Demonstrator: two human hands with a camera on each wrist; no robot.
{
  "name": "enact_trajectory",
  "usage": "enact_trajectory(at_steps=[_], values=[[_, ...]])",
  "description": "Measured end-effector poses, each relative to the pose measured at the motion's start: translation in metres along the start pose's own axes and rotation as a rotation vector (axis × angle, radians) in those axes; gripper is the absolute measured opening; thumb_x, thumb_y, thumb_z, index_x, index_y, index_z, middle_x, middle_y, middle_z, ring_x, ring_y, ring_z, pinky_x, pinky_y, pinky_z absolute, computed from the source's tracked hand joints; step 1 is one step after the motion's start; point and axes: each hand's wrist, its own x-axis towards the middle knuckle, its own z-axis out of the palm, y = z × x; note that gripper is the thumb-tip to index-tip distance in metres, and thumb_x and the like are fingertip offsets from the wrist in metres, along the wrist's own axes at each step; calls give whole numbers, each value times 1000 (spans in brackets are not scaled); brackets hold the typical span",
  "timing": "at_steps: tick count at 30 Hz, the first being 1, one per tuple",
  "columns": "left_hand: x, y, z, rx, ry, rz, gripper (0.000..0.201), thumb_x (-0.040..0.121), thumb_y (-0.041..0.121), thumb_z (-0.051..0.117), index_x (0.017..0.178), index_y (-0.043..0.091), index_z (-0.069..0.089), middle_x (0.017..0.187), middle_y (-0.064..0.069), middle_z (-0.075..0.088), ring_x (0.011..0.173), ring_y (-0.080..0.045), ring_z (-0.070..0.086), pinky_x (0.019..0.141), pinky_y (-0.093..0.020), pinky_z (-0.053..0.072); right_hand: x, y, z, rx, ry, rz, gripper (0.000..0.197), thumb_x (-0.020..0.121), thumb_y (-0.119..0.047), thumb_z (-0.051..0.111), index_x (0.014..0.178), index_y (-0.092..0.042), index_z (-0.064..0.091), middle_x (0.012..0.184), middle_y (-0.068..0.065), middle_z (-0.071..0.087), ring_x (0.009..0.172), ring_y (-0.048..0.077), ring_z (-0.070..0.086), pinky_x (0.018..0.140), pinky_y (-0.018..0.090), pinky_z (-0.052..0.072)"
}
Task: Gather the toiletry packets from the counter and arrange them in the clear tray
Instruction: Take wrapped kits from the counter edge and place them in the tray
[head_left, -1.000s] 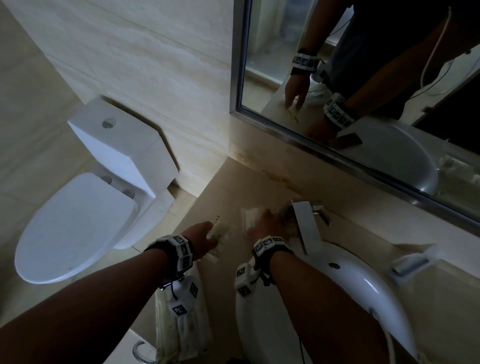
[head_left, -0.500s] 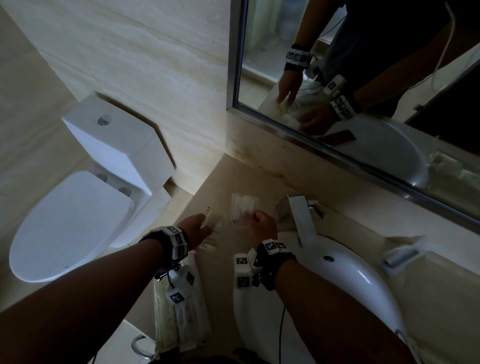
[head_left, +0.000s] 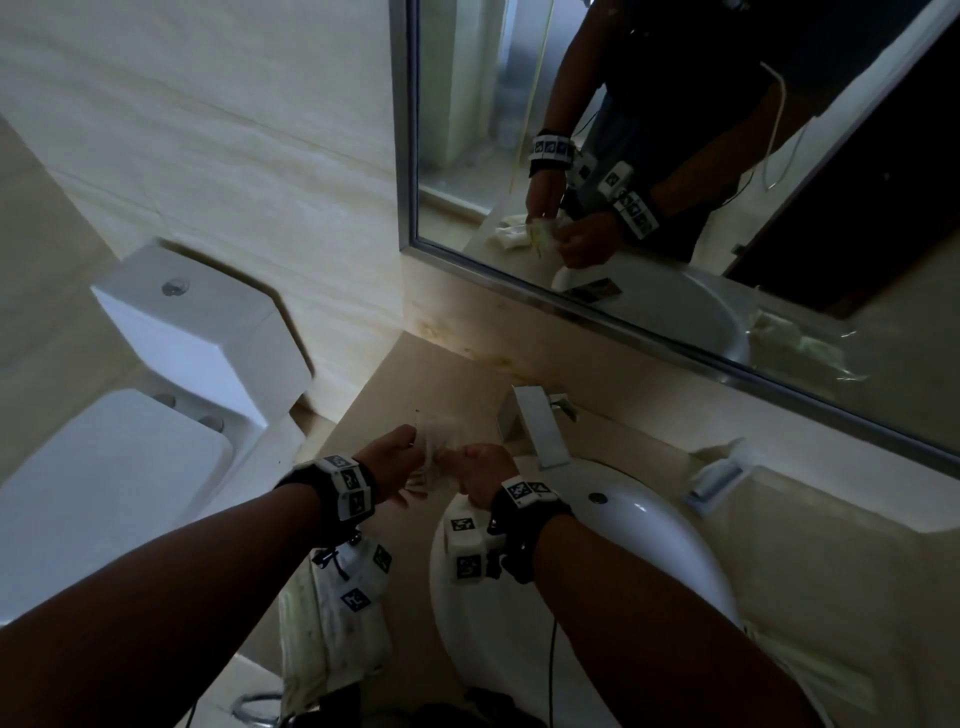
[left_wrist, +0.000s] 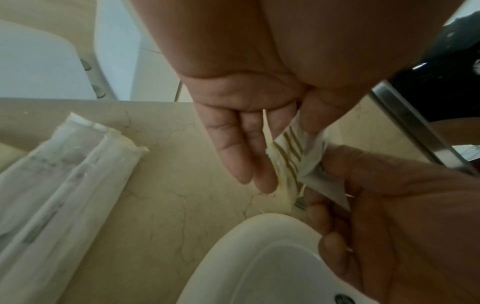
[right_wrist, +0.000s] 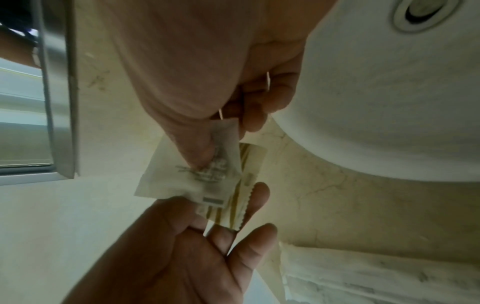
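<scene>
White porcelain fills the near ground: the sink basin (head_left: 649, 561) sits under the right forearm, its drain showing in the right wrist view. Long wrapped packets (left_wrist: 59, 181) lie side by side on the beige marble counter (left_wrist: 161, 216), left of the basin and beneath the left wrist.

Above the counter the two hands meet. The left hand (head_left: 395, 462) pinches a striped packet (right_wrist: 241, 197), cream with olive-gold lines and a serrated edge, between its thumb and forefinger; its other fingers (left_wrist: 241, 152) hang straight and close together. The right hand (head_left: 483, 473) holds a white packet (right_wrist: 197, 174) with small grey print, thumb pressed on its face and fingers curled behind it. The white packet overlaps the striped one, and the left thumb touches its lower edge. Both packets are held in the air, off the counter.

Past the hands a square metal faucet (head_left: 535, 426) stands at the back of the basin. To the right, a clear tray (head_left: 719, 480) rests on the counter by the wall; what lies in it I cannot tell. Further left stands a white toilet (head_left: 156, 395). A framed mirror (head_left: 675, 130) on the back wall reflects both hands and the packets.
</scene>
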Motion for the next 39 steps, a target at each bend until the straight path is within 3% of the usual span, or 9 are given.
enact_trajectory(at_steps=[5, 8, 10, 14, 17, 22, 27, 32, 39], values=[[-17, 6, 15, -32, -35, 37, 12, 96, 18, 45, 100, 27, 53, 100, -11, 63, 90, -31, 66, 64, -37, 54, -21, 5, -17, 92, 7, 6, 18, 87, -30, 68, 82, -14, 62, 84, 8, 62, 71, 24, 61, 48, 25, 51], [-23, 10, 23, -13, -20, 57, 28, 94, 25, 53, 120, 18, 50, 116, -10, 58, 106, -32, 60, 62, -37, 56, -37, 9, -22, 181, 4, -33, 22, 84, -34, 71, 94, -15, 67, 98, 6, 69, 83, 24, 68, 70, 37, 61], [-29, 12, 31, 22, 12, 83, 31, 94, 30, 55, 121, 16, 50, 114, -9, 59, 104, -30, 60, 60, -36, 56, -47, 12, -23, 199, -20, -42, 30, 85, -37, 69, 101, -12, 70, 102, 12, 72, 90, 31, 70, 78, 50, 61], [-38, 14, 47, 36, 27, 116, 26, 98, 28, 50, 122, 17, 52, 116, -10, 62, 96, -25, 61, 60, -34, 55, -69, 16, -28, 250, -13, -52, 33, 91, -34, 67, 111, -8, 64, 114, 16, 66, 100, 34, 66, 67, 42, 62], [-45, 19, 63, 93, 10, 119, 24, 97, 28, 52, 114, 13, 58, 113, -14, 64, 87, -23, 62, 66, -39, 57, -88, 29, -37, 222, 62, -78, 27, 93, -37, 64, 101, -11, 64, 109, 15, 66, 100, 33, 64, 79, 49, 59], [-57, 39, 98, 338, 41, 188, 22, 82, 31, 74, 97, 21, 60, 101, -6, 62, 94, -31, 64, 81, -47, 58, -128, 60, -72, 103, 85, -77, 31, 93, -40, 62, 104, -12, 69, 103, 12, 71, 92, 31, 68, 75, 45, 62], [-58, 54, 145, 581, -139, 269, 67, 77, 35, 77, 136, 29, 46, 122, -7, 57, 96, -24, 61, 80, -36, 55, -170, 87, -117, -256, -11, -119, 17, 90, -26, 65, 76, -24, 57, 86, 12, 65, 86, 38, 67, 75, 48, 58], [-67, 67, 203, 824, -254, 327, 48, 84, 37, 70, 126, 22, 55, 119, -5, 59, 92, -21, 57, 80, -34, 48, -190, 131, -149, -242, 48, -50, 15, 90, -25, 66, 89, -14, 56, 85, 11, 60, 79, 37, 62, 74, 56, 58], [-70, 70, 267, 823, -285, 310, 29, 80, 32, 74, 95, 17, 54, 84, -2, 62, 73, -19, 59, 67, -34, 52, -220, 201, -190, 283, 277, 71, 40, 83, -18, 78, 117, -23, 57, 109, 11, 62, 96, 37, 67, 74, 50, 61]])
